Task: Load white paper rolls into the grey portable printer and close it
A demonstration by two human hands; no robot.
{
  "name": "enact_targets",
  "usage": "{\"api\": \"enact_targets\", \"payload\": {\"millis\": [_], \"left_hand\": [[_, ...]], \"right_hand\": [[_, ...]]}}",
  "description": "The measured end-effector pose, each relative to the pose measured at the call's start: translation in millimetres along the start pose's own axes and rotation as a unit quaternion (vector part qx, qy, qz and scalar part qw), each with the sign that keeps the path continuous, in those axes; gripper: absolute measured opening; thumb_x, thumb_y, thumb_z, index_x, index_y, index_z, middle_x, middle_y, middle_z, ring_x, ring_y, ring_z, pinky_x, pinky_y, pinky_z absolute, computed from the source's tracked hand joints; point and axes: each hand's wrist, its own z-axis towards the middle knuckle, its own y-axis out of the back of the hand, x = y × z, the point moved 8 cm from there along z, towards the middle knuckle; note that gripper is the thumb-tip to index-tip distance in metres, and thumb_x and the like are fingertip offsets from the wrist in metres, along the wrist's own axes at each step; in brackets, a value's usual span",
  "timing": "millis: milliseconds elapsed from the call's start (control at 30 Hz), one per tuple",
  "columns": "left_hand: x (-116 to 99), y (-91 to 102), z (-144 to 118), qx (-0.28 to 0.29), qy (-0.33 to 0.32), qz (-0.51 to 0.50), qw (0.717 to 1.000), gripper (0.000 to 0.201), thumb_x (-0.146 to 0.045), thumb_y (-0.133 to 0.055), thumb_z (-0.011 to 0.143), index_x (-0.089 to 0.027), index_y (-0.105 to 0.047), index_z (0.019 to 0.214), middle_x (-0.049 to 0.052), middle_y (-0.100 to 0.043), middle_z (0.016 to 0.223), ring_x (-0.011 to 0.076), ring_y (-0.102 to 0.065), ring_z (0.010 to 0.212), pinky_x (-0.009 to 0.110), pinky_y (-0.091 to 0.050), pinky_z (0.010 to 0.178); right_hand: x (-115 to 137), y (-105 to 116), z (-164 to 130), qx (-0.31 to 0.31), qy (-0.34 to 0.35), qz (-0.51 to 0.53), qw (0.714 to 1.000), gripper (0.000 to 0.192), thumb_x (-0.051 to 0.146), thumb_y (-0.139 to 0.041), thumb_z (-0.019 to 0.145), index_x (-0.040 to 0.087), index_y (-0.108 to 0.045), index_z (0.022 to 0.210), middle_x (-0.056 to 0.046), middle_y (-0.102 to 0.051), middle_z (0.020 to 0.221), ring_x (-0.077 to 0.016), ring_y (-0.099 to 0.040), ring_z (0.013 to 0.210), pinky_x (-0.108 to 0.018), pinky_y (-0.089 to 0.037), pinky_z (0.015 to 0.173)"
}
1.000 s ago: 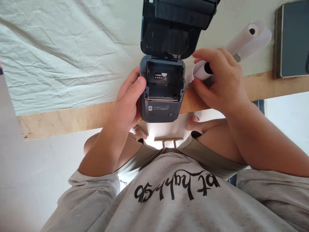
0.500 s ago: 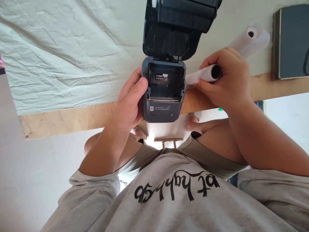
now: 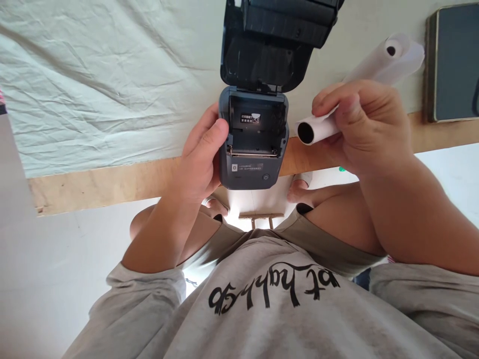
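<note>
My left hand (image 3: 204, 154) is closed round the left side of a dark grey label printer (image 3: 250, 172), thumb on its edge. The printer's black lid (image 3: 265, 65) is swung back, and its paper bay (image 3: 254, 134) shows no roll inside. To the right of the printer, my right hand (image 3: 370, 124) pinches a white paper roll (image 3: 322, 130). The dark hollow end of that roll faces the printer, a small gap apart from it. Behind my right hand lies another white roll (image 3: 377, 62), partly hidden by the fingers.
A pale green cloth (image 3: 93, 89) with creases covers the table, whose bare wooden edge (image 3: 101, 184) runs along the near side. A dark flat box-like object (image 3: 454, 65) lies at the far right. My knees are below the edge.
My right hand has shifted slightly right and turned the paper roll, so its open end now points left toward the printer. My left hand and the printer have barely moved.
</note>
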Motion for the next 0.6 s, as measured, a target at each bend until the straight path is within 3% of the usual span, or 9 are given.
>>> {"api": "enact_targets", "payload": {"millis": [100,200,367,467,600], "left_hand": [[-2,-1.3,0,-0.002,0.003,0.004,1.0,0.042,-0.057,-0.049,0.089,-0.025,-0.062,0.112,0.003,-0.068,0.111,0.0266,-0.064,0.115,0.038,-0.057,0.087],[-3,-0.6,-1,-0.006,0.003,0.011,1.0,0.043,-0.058,-0.048,0.089,-0.025,-0.062,0.112,0.004,-0.068,0.111,0.0266,-0.065,0.115,0.036,-0.058,0.084],[-1,0.0,-1,-0.003,0.007,0.015,1.0,0.041,-0.059,-0.048,0.089,-0.027,-0.063,0.11,0.001,-0.07,0.108,0.0254,-0.066,0.111,0.035,-0.059,0.081],[-2,-2.1,0,-0.001,0.002,-0.002,1.0,0.04,-0.058,-0.05,0.088,-0.026,-0.063,0.11,0.001,-0.07,0.109,0.0242,-0.067,0.109,0.035,-0.059,0.082],[-2,-3.4,1,0.0,0.019,0.001,1.0,0.04,-0.057,-0.051,0.088,-0.025,-0.062,0.11,0.002,-0.07,0.104,0.025,-0.068,0.108,0.033,-0.059,0.073]], "right_hand": [[-8,-5,2,0.032,-0.059,0.096,0.993,0.033,0.06,-0.074,0.07,0.029,-0.069,0.08,0.002,-0.056,0.062,-0.0099,-0.047,0.047,-0.025,-0.036,0.036],[-12,-8,2,0.048,-0.084,0.131,0.987,0.036,0.044,-0.086,0.06,0.033,-0.069,0.089,0.004,-0.061,0.073,-0.0089,-0.054,0.053,-0.024,-0.047,0.046],[-10,-1,1,0.001,-0.048,0.088,0.995,0.02,0.034,-0.077,0.073,0.031,-0.068,0.09,0.004,-0.063,0.075,-0.011,-0.059,0.057,-0.027,-0.054,0.052],[-1,-1,1,-0.013,-0.024,0.078,0.997,0.021,0.035,-0.079,0.071,0.029,-0.067,0.087,0.003,-0.06,0.076,-0.0119,-0.058,0.057,-0.029,-0.052,0.051],[16,-11,6,-0.014,0.001,0.135,0.991,0.024,0.045,-0.075,0.075,0.026,-0.065,0.084,0.002,-0.061,0.074,-0.0099,-0.054,0.051,-0.024,-0.04,0.037]]}}
